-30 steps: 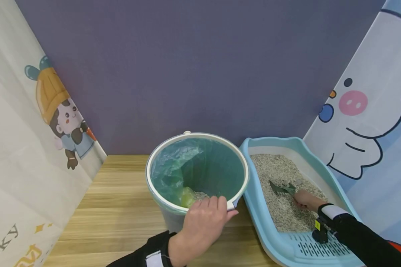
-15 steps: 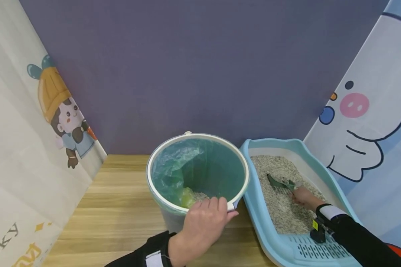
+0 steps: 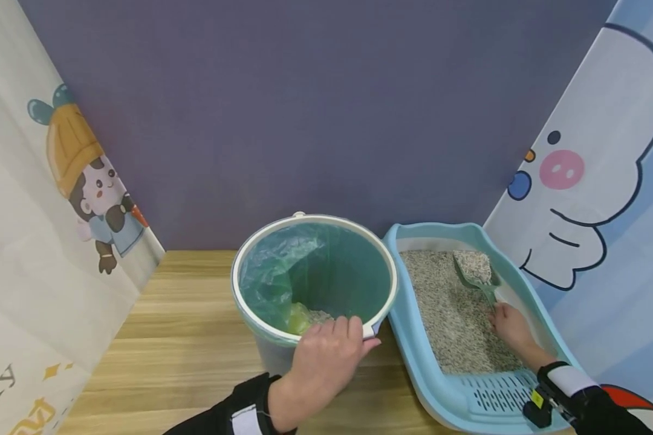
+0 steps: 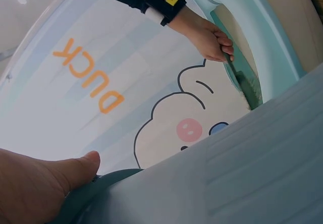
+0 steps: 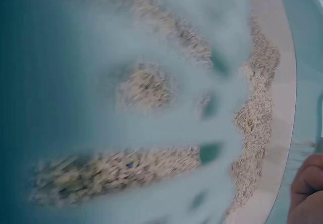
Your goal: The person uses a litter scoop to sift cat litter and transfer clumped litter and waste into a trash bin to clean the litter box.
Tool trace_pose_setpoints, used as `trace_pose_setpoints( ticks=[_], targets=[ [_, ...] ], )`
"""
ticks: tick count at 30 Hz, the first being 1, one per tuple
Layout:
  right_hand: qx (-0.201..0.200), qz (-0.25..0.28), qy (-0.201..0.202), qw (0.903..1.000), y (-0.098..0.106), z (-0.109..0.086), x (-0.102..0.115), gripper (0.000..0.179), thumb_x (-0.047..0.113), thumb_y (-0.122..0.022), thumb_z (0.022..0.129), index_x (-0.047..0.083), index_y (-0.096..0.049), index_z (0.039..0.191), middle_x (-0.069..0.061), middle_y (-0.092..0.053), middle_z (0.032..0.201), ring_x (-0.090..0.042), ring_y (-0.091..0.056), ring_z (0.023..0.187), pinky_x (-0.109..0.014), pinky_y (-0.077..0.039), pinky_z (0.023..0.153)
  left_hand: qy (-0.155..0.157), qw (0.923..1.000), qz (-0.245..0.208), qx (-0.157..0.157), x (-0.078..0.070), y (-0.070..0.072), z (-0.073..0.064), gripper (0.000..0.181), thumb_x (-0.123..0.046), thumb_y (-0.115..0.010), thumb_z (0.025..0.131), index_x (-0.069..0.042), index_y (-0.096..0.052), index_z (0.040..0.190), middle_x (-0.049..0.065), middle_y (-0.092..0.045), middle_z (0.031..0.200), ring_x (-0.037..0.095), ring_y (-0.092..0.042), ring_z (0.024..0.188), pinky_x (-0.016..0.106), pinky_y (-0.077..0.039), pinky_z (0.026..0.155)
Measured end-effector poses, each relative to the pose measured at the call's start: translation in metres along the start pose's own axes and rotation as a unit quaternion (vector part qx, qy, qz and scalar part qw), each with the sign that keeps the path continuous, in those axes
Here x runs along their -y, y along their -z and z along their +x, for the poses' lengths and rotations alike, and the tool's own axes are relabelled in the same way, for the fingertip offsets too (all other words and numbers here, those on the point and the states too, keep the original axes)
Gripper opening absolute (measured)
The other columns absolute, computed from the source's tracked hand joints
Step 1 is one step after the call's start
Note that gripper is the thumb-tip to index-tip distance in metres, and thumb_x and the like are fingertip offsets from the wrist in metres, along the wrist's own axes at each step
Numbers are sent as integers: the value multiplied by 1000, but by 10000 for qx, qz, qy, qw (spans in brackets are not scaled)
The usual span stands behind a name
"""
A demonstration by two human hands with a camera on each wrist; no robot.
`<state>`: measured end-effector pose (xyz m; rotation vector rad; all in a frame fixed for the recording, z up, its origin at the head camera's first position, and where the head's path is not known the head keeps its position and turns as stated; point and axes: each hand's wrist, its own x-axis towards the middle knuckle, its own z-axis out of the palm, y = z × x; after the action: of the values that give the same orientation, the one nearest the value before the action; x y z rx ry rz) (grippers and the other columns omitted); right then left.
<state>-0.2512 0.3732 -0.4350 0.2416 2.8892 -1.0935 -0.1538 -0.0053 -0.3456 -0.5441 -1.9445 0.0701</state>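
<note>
The dark-green plastic scoop with a slim handle [image 3: 488,290] lies ahead of the person's right grip [image 3: 511,329], its blade bearing a pale heap of loose grey-beige granules [image 3: 472,266]. The scoop itself looks light and stiff, probably a little slippery if the plastic is smooth. Its load should make it nose-heavy, and the dry-looking grains would likely slide off at a small tilt or jolt. The handle seems the right place to hold, firmly, with the blade kept level.

The right grip is clamped on that handle, fingers curled round it. The forearm comes in from the near right, over the pale-blue plastic litter tray [image 3: 408,329]. Beneath and to the left of this grip spreads the speckled grey-beige litter bed [image 3: 441,320]; I cannot tell whether the blade clears it.

Well to the left of the right grip stands the tall grey-blue plastic bin [image 3: 274,356] on the wood-grain worktop [image 3: 196,338]. The left grip [image 3: 329,356] is clamped on its near edge, fingers bent over the cream ring-shaped rim [image 3: 315,218], thumb out to the side. The thin green translucent bag liner [image 3: 348,260] beyond those fingers looks soft and easily torn, whereas the rim under them should be firm enough to steady the bin.
</note>
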Motion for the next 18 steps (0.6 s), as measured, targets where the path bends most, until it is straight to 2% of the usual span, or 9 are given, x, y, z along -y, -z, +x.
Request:
trace_pose_setpoints(
  ticks=[2,5,9,15,16,18],
  targets=[
    [-230,-13,35,9997,1,-5,-3,50,25,-8,101,-14,-38,109,-14,-47,76,-13,-41,59,-29,-36,54,-6,10000,-16,12,0,0,0,49,-58,-58,74,-16,-37,59,-7,-37,47,6,-39,38,19,-28,37],
    [-500,-123,191,9985,5,-10,-4,46,28,-9,101,-7,-37,92,-9,-46,71,-13,-42,57,-27,-36,52,-12,10000,-39,33,0,1,0,49,-57,-58,75,-16,-37,59,-7,-36,47,6,-40,38,18,-28,37],
    [-906,-187,350,9951,8,-14,-3,47,30,-11,101,-6,-39,91,-10,-48,71,-11,-43,56,-26,-37,50,-9,10000,-30,13,1,0,0,49,-57,-58,75,-16,-37,60,-7,-36,47,6,-41,38,18,-29,37],
    [-1416,344,604,9875,0,-4,-18,52,37,-19,100,-9,-43,98,-11,-47,70,-12,-43,54,-28,-37,47,16,10000,-31,-24,0,0,0,48,-57,-57,76,-16,-37,59,-7,-36,47,6,-40,38,19,-28,37],
    [-1524,603,702,9840,-3,0,-24,49,36,-24,100,-7,-45,96,-10,-47,69,-12,-43,53,-28,-35,46,17,10000,-41,-28,0,0,0,48,-57,-57,76,-16,-37,59,-7,-36,47,7,-40,38,19,-28,37],
    [-1507,646,776,9834,-3,-1,-21,51,38,-22,100,-8,-44,97,-11,-47,69,-13,-43,53,-28,-36,47,13,10000,-54,-38,0,0,0,48,-57,-57,75,-16,-37,59,-7,-36,47,7,-40,37,19,-28,37]
  ],
)
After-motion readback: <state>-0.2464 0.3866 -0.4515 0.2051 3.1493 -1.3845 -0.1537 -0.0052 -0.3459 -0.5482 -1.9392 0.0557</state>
